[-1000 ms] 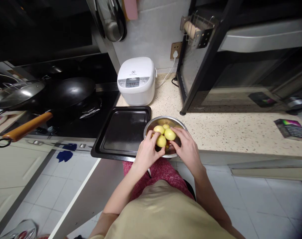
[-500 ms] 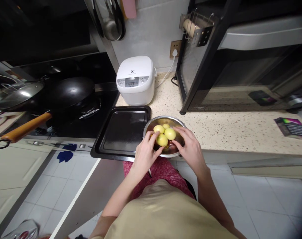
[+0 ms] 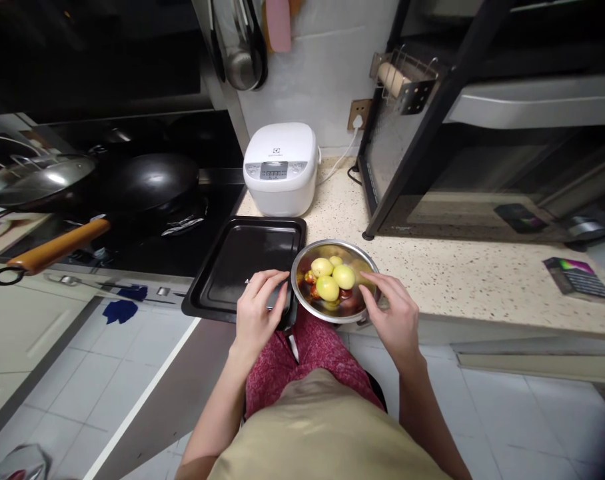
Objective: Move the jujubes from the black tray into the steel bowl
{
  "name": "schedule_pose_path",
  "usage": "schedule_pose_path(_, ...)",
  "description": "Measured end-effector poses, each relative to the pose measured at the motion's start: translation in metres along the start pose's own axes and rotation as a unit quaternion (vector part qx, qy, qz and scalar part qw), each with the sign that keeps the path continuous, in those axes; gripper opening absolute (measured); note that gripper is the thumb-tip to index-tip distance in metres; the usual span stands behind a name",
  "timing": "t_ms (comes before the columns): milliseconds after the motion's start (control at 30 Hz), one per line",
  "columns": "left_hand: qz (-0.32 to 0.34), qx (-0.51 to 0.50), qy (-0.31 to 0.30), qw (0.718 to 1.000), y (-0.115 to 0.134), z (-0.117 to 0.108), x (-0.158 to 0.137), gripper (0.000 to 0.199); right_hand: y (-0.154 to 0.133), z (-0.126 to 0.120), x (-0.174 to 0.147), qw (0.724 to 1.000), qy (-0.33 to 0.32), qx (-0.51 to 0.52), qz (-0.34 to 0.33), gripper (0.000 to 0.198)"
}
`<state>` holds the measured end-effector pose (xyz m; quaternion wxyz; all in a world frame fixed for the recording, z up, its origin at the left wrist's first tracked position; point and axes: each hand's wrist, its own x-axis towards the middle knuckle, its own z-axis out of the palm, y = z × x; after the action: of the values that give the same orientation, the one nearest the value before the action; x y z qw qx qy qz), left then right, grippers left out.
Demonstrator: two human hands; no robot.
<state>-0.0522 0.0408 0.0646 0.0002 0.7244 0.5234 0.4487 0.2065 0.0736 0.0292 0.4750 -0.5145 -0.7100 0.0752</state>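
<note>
A round metal bowl [image 3: 302, 301] stands at the counter's front edge, to the right of a black baking tray [image 3: 217, 257]. Several smooth yellow-green fruits [image 3: 327, 288], perhaps lemons, lie heaped in it, with smaller reddish-brown pieces [image 3: 311, 277] around and under them. My left hand [image 3: 258, 308] hovers above the tray's right side, its thumb and fingers apart and nothing visible in them. At the bowl's right rim is my right hand [image 3: 393, 312], fingers spread and tips reaching over the inside; whether it touches the rim I cannot tell.
Behind the tray sits a white rice cooker [image 3: 281, 170]. On the left, a wok [image 3: 150, 183] with an orange handle and a lidded pan [image 3: 37, 183] rest on the black stove. A dark oven [image 3: 482, 167] in a rack and a small box [image 3: 577, 279] are to the right.
My left hand has left the fruits and moved left over the tray. My right hand has drawn back rightward from the fruits to the rim. The fruits stay in the bowl.
</note>
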Motion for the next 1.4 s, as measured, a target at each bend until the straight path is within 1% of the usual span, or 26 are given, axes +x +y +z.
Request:
schedule_pose_path(67, 0.022, -0.002, -0.002, 1.000, 0.001, -0.001, 0.000, 0.022, -0.002, 0.002, -0.001, 1.000, -0.003, 0.004, -0.009, 0.021)
schedule_pose_path(167, 0.056, -0.014, -0.025, 0.998, 0.002, 0.000, -0.002, 0.024, -0.002, 0.003, -0.003, 1.000, -0.002, 0.001, -0.019, 0.019)
schedule_pose_path(300, 0.083, -0.016, -0.043, 0.996, 0.001, 0.001, -0.002, 0.026, 0.003, 0.001, -0.001, 0.999, 0.014, -0.015, -0.028, 0.019)
schedule_pose_path(467, 0.088, -0.003, -0.042, 0.995, -0.003, -0.004, -0.002, 0.025, 0.010, -0.004, 0.001, 0.999, 0.030, -0.029, -0.029, 0.019)
schedule_pose_path(700, 0.091, -0.002, -0.045, 0.995, -0.005, -0.005, -0.003, 0.026, 0.014, -0.007, -0.002, 0.999, 0.036, -0.031, -0.006, 0.020)
schedule_pose_path(800, 0.095, 0.001, -0.051, 0.994, -0.004, -0.004, -0.002, 0.026, 0.015, -0.007, -0.003, 0.999, 0.031, -0.029, 0.014, 0.022)
schedule_pose_path(900, 0.101, 0.004, -0.054, 0.993, -0.002, -0.005, -0.002, 0.026, 0.018, -0.005, -0.004, 0.998, 0.040, -0.034, 0.042, 0.025)
schedule_pose_path(1033, 0.104, 0.006, -0.055, 0.993, -0.001, -0.006, -0.001, 0.025, 0.025, 0.000, -0.005, 0.994, 0.040, -0.024, 0.103, 0.036)
schedule_pose_path(1167, 0.104, 0.009, -0.055, 0.993, -0.001, -0.007, 0.000, 0.024, 0.034, 0.005, -0.004, 0.985, 0.015, -0.009, 0.170, 0.043)
schedule_pose_path(1300, 0.100, 0.013, -0.056, 0.993, -0.001, -0.006, 0.000, 0.025, 0.042, 0.010, -0.003, 0.980, -0.017, -0.045, 0.193, 0.046)
schedule_pose_path(1400, 0.093, 0.017, -0.078, 0.992, -0.001, -0.003, 0.000, 0.028, 0.049, 0.016, 0.000, 0.977, -0.046, -0.038, 0.207, 0.045)
